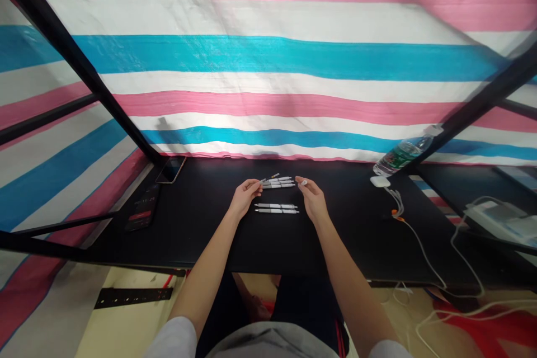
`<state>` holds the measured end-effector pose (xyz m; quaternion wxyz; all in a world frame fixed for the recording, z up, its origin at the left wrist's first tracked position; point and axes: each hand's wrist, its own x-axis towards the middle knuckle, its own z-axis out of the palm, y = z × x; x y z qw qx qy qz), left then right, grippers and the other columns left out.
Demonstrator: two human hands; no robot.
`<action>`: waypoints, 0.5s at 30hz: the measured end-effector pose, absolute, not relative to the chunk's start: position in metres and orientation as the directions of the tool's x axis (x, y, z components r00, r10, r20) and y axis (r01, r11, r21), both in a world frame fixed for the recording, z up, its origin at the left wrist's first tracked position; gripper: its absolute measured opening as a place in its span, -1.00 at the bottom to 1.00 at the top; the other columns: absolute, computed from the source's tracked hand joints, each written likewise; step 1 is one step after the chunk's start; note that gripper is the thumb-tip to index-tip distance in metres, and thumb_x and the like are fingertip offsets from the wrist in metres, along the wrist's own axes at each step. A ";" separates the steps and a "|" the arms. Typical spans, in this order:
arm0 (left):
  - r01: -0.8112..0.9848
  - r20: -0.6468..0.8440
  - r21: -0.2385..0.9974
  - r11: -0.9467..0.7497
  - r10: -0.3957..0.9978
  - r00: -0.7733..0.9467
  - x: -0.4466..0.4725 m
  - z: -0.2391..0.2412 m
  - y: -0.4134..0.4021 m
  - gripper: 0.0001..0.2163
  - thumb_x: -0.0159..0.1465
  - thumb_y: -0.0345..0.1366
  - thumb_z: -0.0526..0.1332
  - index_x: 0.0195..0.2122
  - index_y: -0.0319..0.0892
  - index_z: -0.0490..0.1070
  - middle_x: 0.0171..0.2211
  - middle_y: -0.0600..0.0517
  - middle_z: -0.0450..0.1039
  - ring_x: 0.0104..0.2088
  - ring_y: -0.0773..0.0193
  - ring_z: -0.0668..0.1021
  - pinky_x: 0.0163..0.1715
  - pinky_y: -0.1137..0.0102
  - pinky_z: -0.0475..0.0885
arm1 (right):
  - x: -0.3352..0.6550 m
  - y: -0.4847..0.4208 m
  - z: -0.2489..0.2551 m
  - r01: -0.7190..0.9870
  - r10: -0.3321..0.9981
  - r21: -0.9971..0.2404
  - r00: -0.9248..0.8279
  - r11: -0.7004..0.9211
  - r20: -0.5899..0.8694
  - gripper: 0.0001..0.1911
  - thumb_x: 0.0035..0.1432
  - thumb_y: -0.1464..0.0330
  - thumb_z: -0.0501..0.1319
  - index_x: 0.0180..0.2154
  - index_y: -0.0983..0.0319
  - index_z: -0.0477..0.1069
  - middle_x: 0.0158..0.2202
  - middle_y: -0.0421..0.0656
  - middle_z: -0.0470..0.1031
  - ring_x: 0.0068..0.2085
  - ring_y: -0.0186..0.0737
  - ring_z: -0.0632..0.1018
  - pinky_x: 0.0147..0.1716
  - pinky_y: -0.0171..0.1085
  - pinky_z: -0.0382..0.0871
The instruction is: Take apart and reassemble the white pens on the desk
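My left hand [245,198] is closed in a pinch at the left ends of several white pens [280,182] lying side by side on the black table. A thin grey pen part [264,180] shows at its fingertips, and a slim dark piece with a yellowish end [274,175] points up and right just beyond. To the right of the pens, my right hand [312,198] has its fingers closed around a small white pen piece [304,182], seen nearly end-on. Nearer to me, two more white pens [277,208] lie parallel between my wrists.
Two phones lie at the left, one leaning phone [173,170] at the back and one lit phone [143,207] nearer. A water bottle [400,156], a white charger [380,181] and cables [423,260] are on the right. Black frame poles [126,117] and striped sheeting [260,59] enclose the table [201,235].
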<state>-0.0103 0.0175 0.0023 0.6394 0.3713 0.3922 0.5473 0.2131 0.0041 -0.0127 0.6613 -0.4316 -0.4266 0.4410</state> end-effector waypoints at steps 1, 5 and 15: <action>-0.409 -0.096 0.904 0.128 0.991 0.096 -0.010 0.002 0.018 -0.66 -0.02 -0.16 0.44 -0.32 -0.27 0.46 -0.42 0.00 0.48 -0.41 0.37 0.50 -0.38 0.43 0.39 | 0.213 0.004 -0.013 -0.213 0.951 -0.947 0.249 0.241 0.186 -0.65 -0.08 0.15 0.37 -0.24 0.17 0.53 -0.09 -0.06 0.57 0.01 -0.03 0.51 -0.02 -0.05 0.39; -0.410 -0.100 0.902 0.134 0.990 0.102 -0.010 0.002 0.018 -0.67 -0.02 -0.17 0.44 -0.32 -0.27 0.47 -0.43 0.01 0.48 -0.40 0.37 0.50 -0.37 0.44 0.39 | 0.211 0.004 -0.012 -0.207 0.949 -0.951 0.265 0.231 0.173 -0.62 -0.07 0.17 0.36 -0.20 0.21 0.51 -0.25 -0.11 0.58 -0.23 -0.19 0.55 -0.16 -0.15 0.43; -0.366 -0.082 0.923 0.122 0.989 0.121 -0.011 -0.001 0.017 -0.67 -0.01 -0.15 0.43 -0.31 -0.25 0.47 -0.42 0.00 0.49 -0.41 0.36 0.50 -0.37 0.43 0.38 | 0.208 0.002 -0.011 -0.222 0.970 -0.966 0.231 0.131 0.078 -0.64 -0.08 0.10 0.37 -0.38 0.22 0.42 -0.57 -0.24 0.43 -0.63 -0.40 0.33 -0.69 -0.35 0.25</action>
